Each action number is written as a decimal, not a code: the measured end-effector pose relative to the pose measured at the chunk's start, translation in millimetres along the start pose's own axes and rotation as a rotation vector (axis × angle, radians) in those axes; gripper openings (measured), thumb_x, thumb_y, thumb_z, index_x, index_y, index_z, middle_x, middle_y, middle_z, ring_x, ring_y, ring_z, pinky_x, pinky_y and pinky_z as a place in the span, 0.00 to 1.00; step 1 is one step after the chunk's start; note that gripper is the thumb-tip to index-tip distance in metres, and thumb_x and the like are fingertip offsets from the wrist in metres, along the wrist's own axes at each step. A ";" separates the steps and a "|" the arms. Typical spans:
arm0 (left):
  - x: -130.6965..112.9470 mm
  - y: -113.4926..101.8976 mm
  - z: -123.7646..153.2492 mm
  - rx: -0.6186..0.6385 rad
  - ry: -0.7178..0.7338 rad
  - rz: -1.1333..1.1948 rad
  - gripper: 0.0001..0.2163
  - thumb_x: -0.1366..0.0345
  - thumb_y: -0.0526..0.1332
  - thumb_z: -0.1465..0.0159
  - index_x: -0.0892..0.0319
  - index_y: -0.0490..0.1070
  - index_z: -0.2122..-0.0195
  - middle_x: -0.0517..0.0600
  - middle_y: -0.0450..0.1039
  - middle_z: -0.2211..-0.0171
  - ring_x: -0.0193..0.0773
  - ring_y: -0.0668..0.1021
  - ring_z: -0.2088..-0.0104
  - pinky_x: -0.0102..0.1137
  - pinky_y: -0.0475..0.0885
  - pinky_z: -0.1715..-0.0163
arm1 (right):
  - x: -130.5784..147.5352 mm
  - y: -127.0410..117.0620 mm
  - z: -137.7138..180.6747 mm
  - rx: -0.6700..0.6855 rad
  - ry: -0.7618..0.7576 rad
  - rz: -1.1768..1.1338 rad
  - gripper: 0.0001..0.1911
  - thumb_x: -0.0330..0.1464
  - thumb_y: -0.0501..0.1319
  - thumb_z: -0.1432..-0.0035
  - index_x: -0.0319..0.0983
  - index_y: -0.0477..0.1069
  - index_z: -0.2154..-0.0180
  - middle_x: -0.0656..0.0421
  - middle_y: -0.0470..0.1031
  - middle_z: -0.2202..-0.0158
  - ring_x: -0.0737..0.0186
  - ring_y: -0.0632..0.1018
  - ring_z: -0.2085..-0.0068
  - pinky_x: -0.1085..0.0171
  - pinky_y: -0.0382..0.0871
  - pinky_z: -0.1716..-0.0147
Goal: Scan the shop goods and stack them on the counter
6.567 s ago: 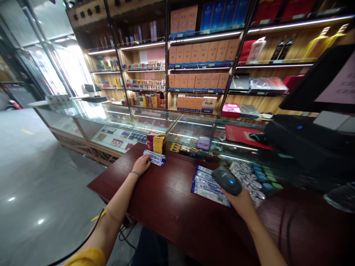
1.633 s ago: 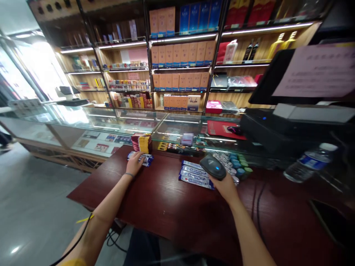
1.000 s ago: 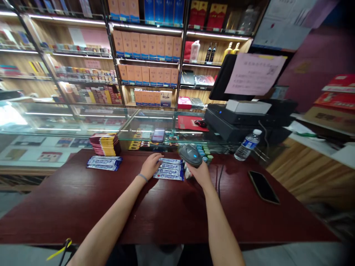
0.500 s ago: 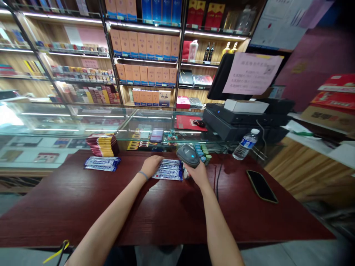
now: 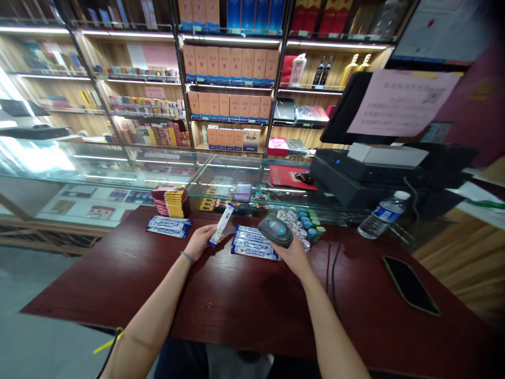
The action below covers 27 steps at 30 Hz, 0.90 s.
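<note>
My left hand [image 5: 201, 240] is closed on a long blue and white packet [image 5: 221, 224], lifted and tilted up off the dark red table [image 5: 244, 300]. My right hand [image 5: 292, 253] grips a grey barcode scanner [image 5: 275, 230] with a blue light, just right of the lifted packet. Below the scanner, a row of the same packets [image 5: 252, 243] lies flat on the table. A second small pile of these packets [image 5: 169, 226] lies further left, in front of a red and yellow stack of packs [image 5: 171, 201].
Small round containers [image 5: 304, 221] cluster right of the scanner. A water bottle [image 5: 381, 213], a black phone [image 5: 410, 284] and a cable [image 5: 332, 268] are on the right. Behind stand a glass display counter [image 5: 165, 168], a till with screen [image 5: 374, 168] and stocked shelves [image 5: 229, 89].
My left hand left the pile at the left, reached the row of packets by the scanner, and has now lifted one packet off it. The scanner stayed beside the row.
</note>
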State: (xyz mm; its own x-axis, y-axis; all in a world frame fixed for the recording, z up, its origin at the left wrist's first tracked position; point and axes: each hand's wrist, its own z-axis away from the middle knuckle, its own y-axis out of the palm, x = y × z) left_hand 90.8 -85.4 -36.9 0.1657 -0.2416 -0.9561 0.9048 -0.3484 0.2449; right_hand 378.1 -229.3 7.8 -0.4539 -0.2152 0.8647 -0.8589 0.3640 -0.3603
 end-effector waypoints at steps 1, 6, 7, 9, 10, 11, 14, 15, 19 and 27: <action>-0.5 -0.1 0.4 0.005 -0.001 0.016 0.21 0.57 0.70 0.42 0.65 0.76 0.51 0.56 0.81 0.66 0.39 0.81 0.68 0.30 0.76 0.68 | 0.8 4.3 1.1 0.031 -0.009 0.013 0.28 0.39 0.67 0.48 0.42 0.66 0.45 0.54 0.80 0.54 0.50 0.80 0.52 0.52 0.74 0.51; -1.5 4.2 -0.4 0.029 0.010 0.038 0.22 0.55 0.71 0.44 0.65 0.77 0.52 0.56 0.81 0.66 0.38 0.81 0.69 0.28 0.75 0.69 | -0.9 15.7 5.7 0.139 0.014 0.162 0.23 0.37 0.66 0.49 0.43 0.71 0.50 0.55 0.81 0.55 0.48 0.81 0.54 0.53 0.74 0.54; -1.4 4.6 -0.4 0.029 0.018 0.034 0.22 0.55 0.71 0.44 0.65 0.77 0.53 0.57 0.81 0.66 0.38 0.81 0.69 0.28 0.75 0.69 | -2.0 15.9 6.0 0.133 0.025 0.190 0.22 0.37 0.66 0.49 0.43 0.73 0.51 0.54 0.82 0.57 0.47 0.81 0.55 0.53 0.74 0.55; -1.1 5.0 -0.6 0.027 0.027 0.031 0.21 0.55 0.71 0.43 0.65 0.78 0.54 0.57 0.81 0.66 0.39 0.81 0.68 0.28 0.75 0.69 | -4.3 15.2 5.8 0.109 0.039 0.223 0.20 0.38 0.66 0.50 0.43 0.74 0.53 0.54 0.83 0.59 0.46 0.82 0.57 0.52 0.75 0.57; -0.9 5.0 -0.8 0.024 0.027 0.037 0.21 0.55 0.71 0.43 0.65 0.77 0.53 0.57 0.81 0.66 0.39 0.81 0.68 0.29 0.76 0.69 | -5.4 14.6 5.4 0.095 0.040 0.226 0.20 0.38 0.67 0.50 0.43 0.74 0.54 0.54 0.83 0.59 0.46 0.82 0.57 0.52 0.75 0.57; -0.7 4.9 -1.2 0.021 0.022 0.048 0.22 0.56 0.71 0.43 0.65 0.77 0.53 0.57 0.81 0.65 0.40 0.82 0.67 0.29 0.76 0.68 | -6.4 14.1 5.0 0.084 0.041 0.217 0.20 0.38 0.67 0.51 0.43 0.74 0.53 0.54 0.83 0.59 0.46 0.82 0.57 0.53 0.75 0.57; 0.1 4.5 -2.8 0.006 0.006 0.090 0.21 0.58 0.71 0.43 0.65 0.76 0.52 0.57 0.81 0.64 0.41 0.82 0.66 0.31 0.77 0.66 | -8.7 13.5 3.9 0.078 0.040 0.140 0.24 0.36 0.67 0.51 0.42 0.72 0.50 0.55 0.82 0.56 0.48 0.81 0.55 0.53 0.75 0.55; 0.3 4.3 -3.3 0.006 0.004 0.101 0.21 0.58 0.71 0.43 0.65 0.76 0.52 0.57 0.81 0.64 0.41 0.82 0.65 0.31 0.78 0.65 | -9.2 13.6 3.7 0.077 0.040 0.122 0.25 0.36 0.67 0.51 0.42 0.71 0.49 0.55 0.82 0.56 0.48 0.81 0.54 0.53 0.75 0.54; -0.4 3.1 -3.3 0.029 0.023 0.141 0.22 0.59 0.70 0.42 0.63 0.74 0.49 0.57 0.81 0.61 0.42 0.82 0.61 0.30 0.77 0.63 | -8.9 15.0 4.4 0.044 0.029 0.120 0.28 0.36 0.66 0.52 0.43 0.69 0.47 0.54 0.81 0.54 0.49 0.80 0.52 0.53 0.73 0.51; -27.5 1.5 1.9 -0.024 0.227 0.164 0.25 0.61 0.72 0.44 0.59 0.71 0.45 0.58 0.75 0.48 0.41 0.80 0.54 0.32 0.76 0.58 | -11.2 18.2 5.2 0.016 -0.008 0.074 0.28 0.39 0.65 0.50 0.41 0.69 0.47 0.53 0.81 0.54 0.49 0.80 0.53 0.54 0.73 0.51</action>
State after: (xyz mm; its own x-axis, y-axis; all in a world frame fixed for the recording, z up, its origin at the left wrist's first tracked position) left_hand 86.8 -81.0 -10.0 0.3913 -0.0832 -0.9165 0.8675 -0.2990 0.3976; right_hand 366.4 -224.9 -10.2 -0.5181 -0.1951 0.8328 -0.8265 0.3647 -0.4288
